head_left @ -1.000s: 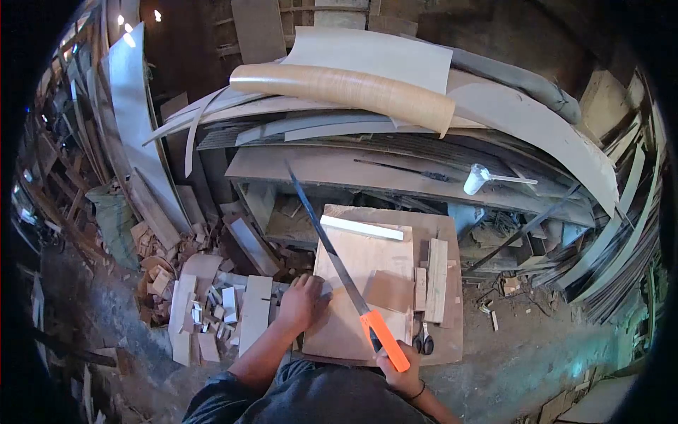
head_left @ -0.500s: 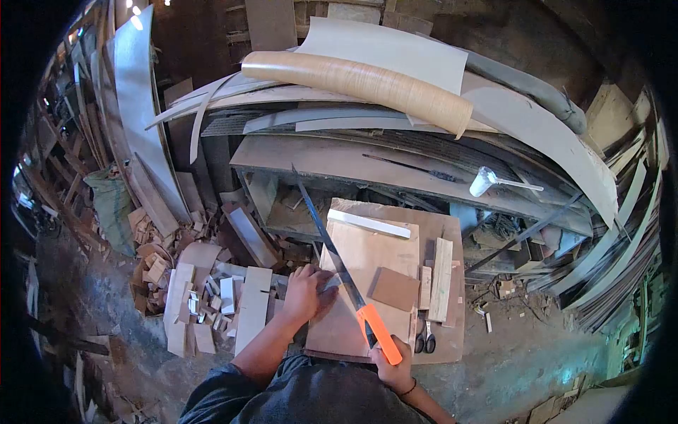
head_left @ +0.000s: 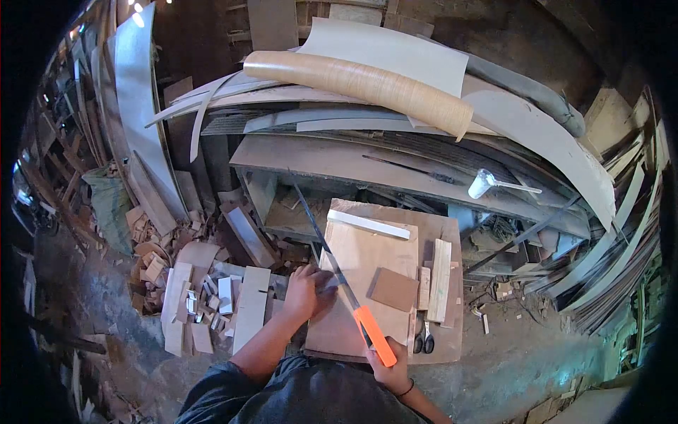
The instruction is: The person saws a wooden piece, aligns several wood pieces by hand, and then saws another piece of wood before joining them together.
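Right hand (head_left: 390,367) of mine is wrapped around the orange handle (head_left: 378,338) of a saw (head_left: 343,284), near the front edge of the table (head_left: 446,343). From my camera, the blade slants forward and to the left across the pale panel (head_left: 364,251), its tip reaching past the table's left side; I cannot tell whether it touches the panel. My left hand (head_left: 304,291) is at the panel's left edge, beside the blade, fingers bent; what it grips, if anything, I cannot tell.

On the panel I see a white strip (head_left: 368,224) along the far end and a flat brown block (head_left: 393,289) just right of the saw. Right of the block, two wooden pieces (head_left: 439,280) lie side by side, with scissors (head_left: 424,340) nearer me. Left of my left arm, I see wood offcuts (head_left: 214,302) heaped low down.
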{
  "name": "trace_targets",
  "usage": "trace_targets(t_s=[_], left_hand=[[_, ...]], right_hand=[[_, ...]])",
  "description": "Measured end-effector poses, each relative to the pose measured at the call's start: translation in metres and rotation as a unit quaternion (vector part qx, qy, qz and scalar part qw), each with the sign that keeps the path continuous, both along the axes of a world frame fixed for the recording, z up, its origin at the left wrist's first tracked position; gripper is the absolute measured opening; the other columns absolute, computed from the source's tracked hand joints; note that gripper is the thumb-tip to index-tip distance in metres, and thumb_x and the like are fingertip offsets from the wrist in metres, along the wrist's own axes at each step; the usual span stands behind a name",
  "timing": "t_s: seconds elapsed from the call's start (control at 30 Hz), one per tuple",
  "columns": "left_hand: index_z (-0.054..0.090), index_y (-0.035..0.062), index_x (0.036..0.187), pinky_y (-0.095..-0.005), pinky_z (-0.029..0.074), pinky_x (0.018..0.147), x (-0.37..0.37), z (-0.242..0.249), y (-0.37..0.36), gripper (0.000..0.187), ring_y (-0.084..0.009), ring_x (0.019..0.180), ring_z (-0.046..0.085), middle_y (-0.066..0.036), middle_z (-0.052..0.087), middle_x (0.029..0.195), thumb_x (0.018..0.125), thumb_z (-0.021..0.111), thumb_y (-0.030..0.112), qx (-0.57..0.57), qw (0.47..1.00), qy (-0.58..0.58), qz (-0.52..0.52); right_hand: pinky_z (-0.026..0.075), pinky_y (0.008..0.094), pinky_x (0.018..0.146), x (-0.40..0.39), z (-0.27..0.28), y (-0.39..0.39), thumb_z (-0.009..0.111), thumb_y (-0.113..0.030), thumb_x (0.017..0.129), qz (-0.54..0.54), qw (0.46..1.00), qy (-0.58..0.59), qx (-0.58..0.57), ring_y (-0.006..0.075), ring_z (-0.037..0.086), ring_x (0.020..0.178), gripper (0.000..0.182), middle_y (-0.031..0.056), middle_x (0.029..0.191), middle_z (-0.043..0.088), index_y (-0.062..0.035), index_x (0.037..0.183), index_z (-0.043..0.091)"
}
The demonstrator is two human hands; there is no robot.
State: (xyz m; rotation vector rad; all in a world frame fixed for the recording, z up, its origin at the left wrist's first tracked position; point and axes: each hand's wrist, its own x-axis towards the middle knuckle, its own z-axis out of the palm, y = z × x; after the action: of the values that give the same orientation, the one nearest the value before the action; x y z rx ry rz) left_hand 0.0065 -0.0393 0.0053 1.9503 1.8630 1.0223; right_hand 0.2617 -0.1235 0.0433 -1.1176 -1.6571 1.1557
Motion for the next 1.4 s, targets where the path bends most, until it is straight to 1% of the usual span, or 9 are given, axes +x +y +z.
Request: trace_targets(t_s=[0.13, 0.43, 0.63, 0.83, 1.0, 1.03, 1.13, 1.23, 1.4], left_hand=[[0.073, 0.0065, 0.096, -0.0441, 0.049, 0.080, 0.000, 0.000, 0.001, 0.035, -0.0345, 0.089, 0.060, -0.014, 0.065, 0.092, 0.066, 0.077, 0.023, 0.029, 0.999, 0.016, -0.002], [0.073, 0.0065, 0.096, -0.0441, 0.049, 0.080, 0.001, 0.002, 0.002, 0.035, -0.0348, 0.087, 0.060, -0.014, 0.065, 0.091, 0.064, 0.077, 0.022, 0.028, 1.000, 0.013, -0.006], [0.073, 0.0069, 0.094, -0.0435, 0.048, 0.082, -0.002, -0.007, 0.005, 0.034, -0.0330, 0.088, 0.060, -0.013, 0.066, 0.091, 0.065, 0.077, 0.022, 0.023, 1.000, -0.002, -0.013], [0.072, 0.0042, 0.090, -0.0429, 0.047, 0.082, 0.002, -0.001, 0.004, 0.031, -0.0326, 0.087, 0.059, -0.012, 0.066, 0.089, 0.068, 0.076, 0.026, 0.044, 0.998, 0.033, -0.014], [0.072, 0.0024, 0.089, -0.0441, 0.047, 0.073, 0.002, -0.007, 0.003, 0.028, -0.0343, 0.081, 0.058, -0.014, 0.062, 0.082, 0.068, 0.077, 0.020, 0.060, 0.998, 0.015, -0.012], [0.071, 0.0018, 0.089, -0.0443, 0.047, 0.071, 0.003, -0.006, 0.002, 0.028, -0.0346, 0.079, 0.057, -0.014, 0.060, 0.081, 0.068, 0.078, 0.019, 0.061, 0.998, -0.003, -0.007], [0.071, 0.0017, 0.094, -0.0462, 0.047, 0.083, 0.002, -0.006, 0.001, 0.031, -0.0383, 0.090, 0.057, -0.018, 0.060, 0.090, 0.073, 0.075, 0.024, 0.010, 1.000, -0.016, -0.013], [0.070, 0.0002, 0.093, -0.0456, 0.048, 0.081, 0.003, -0.007, 0.001, 0.029, -0.0391, 0.090, 0.057, -0.019, 0.059, 0.088, 0.073, 0.076, 0.021, 0.018, 1.000, -0.019, -0.008], [0.068, -0.0017, 0.093, -0.0453, 0.047, 0.080, -0.002, -0.018, 0.007, 0.030, -0.0386, 0.088, 0.057, -0.019, 0.058, 0.087, 0.073, 0.076, 0.020, 0.027, 0.998, -0.041, -0.026]], right_hand=[[0.044, 0.0266, 0.057, -0.002, 0.004, 0.001, 0.072, -0.006, 0.079, -0.008, 1.000, 0.006, 0.005, 0.0112, 0.054, 0.059, 0.014, 0.0056, 0.067, 0.059, -0.0016, 0.078, 0.059], [0.044, 0.0268, 0.057, -0.005, 0.002, 0.003, 0.072, -0.006, 0.081, 0.007, 0.999, 0.039, -0.007, 0.0112, 0.053, 0.058, 0.015, 0.0045, 0.065, 0.057, -0.0016, 0.077, 0.058], [0.043, 0.0248, 0.059, -0.004, 0.005, 0.005, 0.066, -0.002, 0.081, 0.019, 1.000, 0.011, 0.002, 0.0079, 0.051, 0.063, 0.008, 0.0021, 0.071, 0.057, -0.0025, 0.083, 0.058], [0.047, 0.0298, 0.058, -0.009, 0.013, 0.004, 0.071, -0.009, 0.084, 0.019, 1.000, 0.006, 0.002, 0.0145, 0.057, 0.059, 0.016, 0.0071, 0.067, 0.059, -0.0025, 0.080, 0.058], [0.048, 0.0318, 0.061, -0.005, 0.011, -0.002, 0.071, -0.013, 0.084, 0.027, 0.999, -0.035, -0.024, 0.0190, 0.060, 0.063, 0.016, 0.0096, 0.071, 0.061, -0.0018, 0.083, 0.059], [0.049, 0.0322, 0.062, -0.003, 0.011, -0.004, 0.071, -0.014, 0.085, 0.028, 0.998, -0.047, -0.032, 0.0199, 0.061, 0.063, 0.017, 0.0100, 0.072, 0.061, -0.0014, 0.084, 0.060], [0.049, 0.0329, 0.063, 0.016, 0.023, -0.022, 0.072, -0.015, 0.084, 0.021, 0.996, -0.064, -0.064, 0.0210, 0.063, 0.065, 0.019, 0.0109, 0.073, 0.062, 0.0004, 0.089, 0.063], [0.050, 0.0334, 0.064, 0.057, 0.039, -0.054, 0.072, -0.014, 0.082, 0.039, 0.983, -0.133, -0.118, 0.0211, 0.064, 0.068, 0.022, 0.0119, 0.076, 0.064, 0.0017, 0.095, 0.065], [0.051, 0.0329, 0.067, 0.089, 0.060, -0.076, 0.073, -0.014, 0.082, 0.025, 0.987, -0.105, -0.121, 0.0196, 0.064, 0.070, 0.024, 0.0117, 0.078, 0.065, 0.0010, 0.098, 0.065]])
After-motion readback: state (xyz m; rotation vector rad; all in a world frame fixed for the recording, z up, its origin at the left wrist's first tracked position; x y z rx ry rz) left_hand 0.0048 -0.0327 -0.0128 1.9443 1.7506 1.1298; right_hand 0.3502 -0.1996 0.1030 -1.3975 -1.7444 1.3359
